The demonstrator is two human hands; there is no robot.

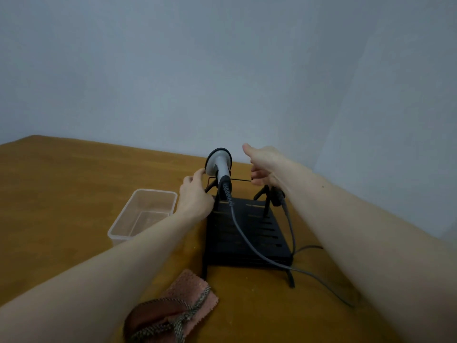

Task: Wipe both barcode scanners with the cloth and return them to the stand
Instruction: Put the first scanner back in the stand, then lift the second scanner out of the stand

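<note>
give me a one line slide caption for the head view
Both hands reach to a black stand holding a grey barcode scanner; pink cloth and clear tub lie on the table.

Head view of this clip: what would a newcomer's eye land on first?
Probably the grey barcode scanner standing head-up at the back of the black slotted metal stand, with both hands reaching for it: the left hand touches its head, the right hand hovers open just right of it. Next, the pink woven cloth crumpled on the brown table, near bottom centre.
</note>
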